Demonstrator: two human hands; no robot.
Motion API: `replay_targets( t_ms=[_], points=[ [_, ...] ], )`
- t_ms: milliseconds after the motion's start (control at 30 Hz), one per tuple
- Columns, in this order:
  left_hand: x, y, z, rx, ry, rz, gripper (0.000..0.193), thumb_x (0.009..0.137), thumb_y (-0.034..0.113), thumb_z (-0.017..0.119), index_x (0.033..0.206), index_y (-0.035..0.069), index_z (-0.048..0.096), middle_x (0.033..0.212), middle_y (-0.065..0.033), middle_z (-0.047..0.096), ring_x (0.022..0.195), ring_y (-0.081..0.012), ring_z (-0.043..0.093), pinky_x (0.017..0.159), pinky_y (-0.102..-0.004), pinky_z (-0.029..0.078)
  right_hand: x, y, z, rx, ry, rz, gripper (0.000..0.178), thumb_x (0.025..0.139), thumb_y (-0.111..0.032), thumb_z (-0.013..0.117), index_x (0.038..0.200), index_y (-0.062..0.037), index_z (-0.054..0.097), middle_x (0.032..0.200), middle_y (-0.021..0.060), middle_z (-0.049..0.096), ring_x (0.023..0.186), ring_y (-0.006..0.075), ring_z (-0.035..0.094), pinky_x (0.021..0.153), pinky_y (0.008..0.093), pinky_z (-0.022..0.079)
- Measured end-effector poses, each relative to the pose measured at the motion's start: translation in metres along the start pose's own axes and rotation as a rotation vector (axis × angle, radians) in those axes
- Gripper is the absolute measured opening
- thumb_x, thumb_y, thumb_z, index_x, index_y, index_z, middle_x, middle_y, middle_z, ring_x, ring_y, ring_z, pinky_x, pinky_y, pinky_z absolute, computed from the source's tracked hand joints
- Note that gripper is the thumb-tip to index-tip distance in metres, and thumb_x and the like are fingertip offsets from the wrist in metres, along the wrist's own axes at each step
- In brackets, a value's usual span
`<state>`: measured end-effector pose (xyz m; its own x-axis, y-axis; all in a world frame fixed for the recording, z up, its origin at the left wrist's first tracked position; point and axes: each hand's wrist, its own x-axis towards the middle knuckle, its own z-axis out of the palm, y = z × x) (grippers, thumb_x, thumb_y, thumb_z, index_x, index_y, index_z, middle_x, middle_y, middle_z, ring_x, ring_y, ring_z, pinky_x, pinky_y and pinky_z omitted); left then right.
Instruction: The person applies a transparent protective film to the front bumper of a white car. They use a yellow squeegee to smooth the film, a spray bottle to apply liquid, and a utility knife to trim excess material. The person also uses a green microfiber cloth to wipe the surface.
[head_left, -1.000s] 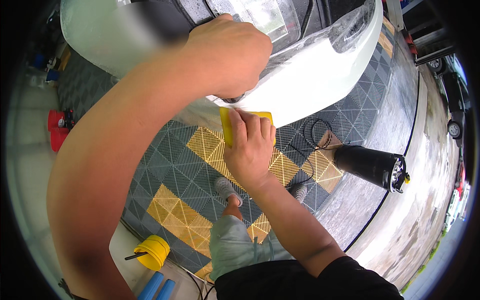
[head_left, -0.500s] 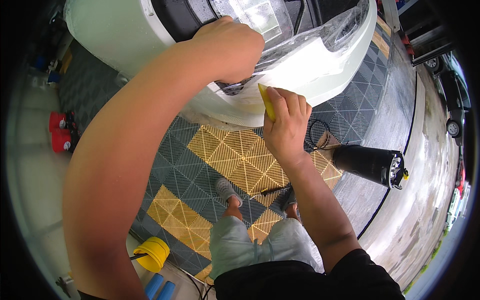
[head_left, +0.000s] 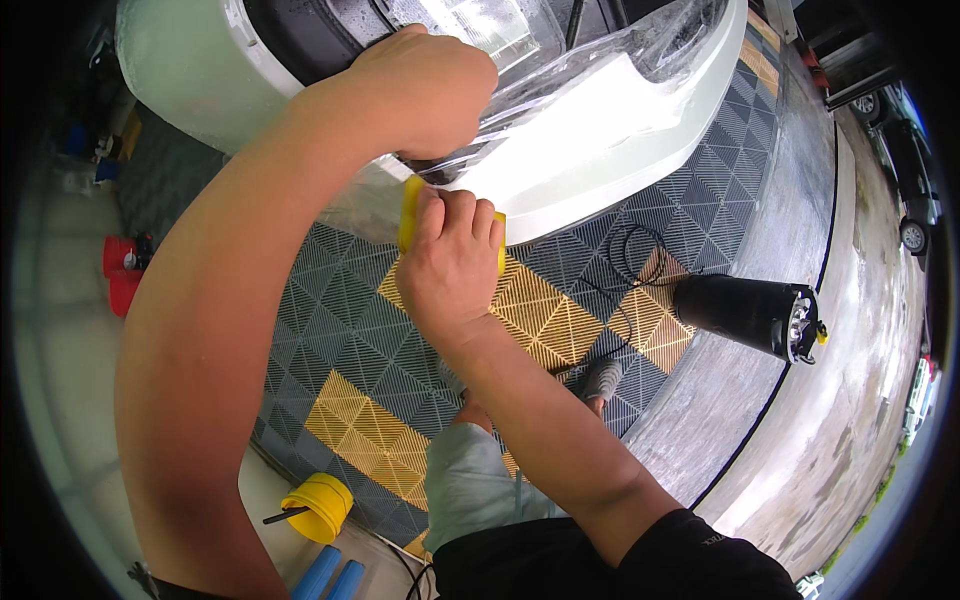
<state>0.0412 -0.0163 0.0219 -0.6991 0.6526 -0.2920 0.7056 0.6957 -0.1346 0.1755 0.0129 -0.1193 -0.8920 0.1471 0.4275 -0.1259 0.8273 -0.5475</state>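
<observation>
A white car bumper [head_left: 560, 190] curves across the top, with wrinkled clear film [head_left: 640, 75] along its upper edge. My left hand [head_left: 435, 90] is closed at that edge, gripping the film, which runs in taut folds from it to the right. The fingertips are hidden behind the back of the hand. Just below, my right hand [head_left: 452, 245] grips a yellow squeegee [head_left: 408, 215] against the lower part of the bumper. The squeegee shows on both sides of the fingers.
Grey and tan grid tiles [head_left: 370, 430] cover the floor. A black cylindrical tank [head_left: 740, 315] lies at the right, beside a loose black cable [head_left: 640, 265]. A yellow bucket [head_left: 322, 505] and blue rolls [head_left: 330, 575] are at lower left, red containers [head_left: 122, 275] farther left.
My right hand has moved left with the squeegee, now beneath my left hand. My left hand has shifted slightly left. The foot on the right has stepped right.
</observation>
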Motion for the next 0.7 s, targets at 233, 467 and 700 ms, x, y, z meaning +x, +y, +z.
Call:
replay_targets(
  t_ms=[233, 467, 700],
  points=[
    [-0.002, -0.008, 0.01, -0.009, 0.109, 0.005, 0.014, 0.089, 0.009, 0.053, 0.081, 0.007, 0.063, 0.07, -0.0101, 0.063, 0.07, -0.0314, 0.06, 0.095, -0.0406, 0.042, 0.02, 0.076, -0.049, -0.019, 0.019, -0.187, 0.042, 0.075, -0.008, 0.064, 0.117, -0.0075, 0.062, 0.113, 0.0058, 0.061, 0.1, 0.0265, 0.057, 0.089, 0.0433, 0.041],
    [-0.008, -0.004, 0.011, -0.003, 0.121, 0.028, 0.013, 0.09, 0.009, 0.052, 0.082, 0.005, 0.063, 0.07, -0.0108, 0.063, 0.072, -0.0315, 0.061, 0.094, -0.0403, 0.042, -0.01, 0.101, -0.022, -0.13, -0.043, -0.437, 0.042, 0.075, -0.012, 0.064, 0.117, -0.0116, 0.062, 0.116, 0.005, 0.061, 0.11, 0.0251, 0.057, 0.096, 0.045, 0.04],
    [-0.007, 0.0, 0.01, -0.082, 0.183, 0.005, 0.01, 0.085, 0.009, 0.057, 0.087, 0.003, 0.064, 0.079, -0.0139, 0.068, 0.079, -0.0333, 0.065, 0.091, -0.0421, 0.045, 0.032, 0.13, -0.048, 0.008, 0.173, -0.219, 0.04, 0.073, -0.001, 0.063, 0.112, -0.0084, 0.064, 0.112, 0.0073, 0.063, 0.101, 0.0281, 0.058, 0.092, 0.0419, 0.044]
  ],
)
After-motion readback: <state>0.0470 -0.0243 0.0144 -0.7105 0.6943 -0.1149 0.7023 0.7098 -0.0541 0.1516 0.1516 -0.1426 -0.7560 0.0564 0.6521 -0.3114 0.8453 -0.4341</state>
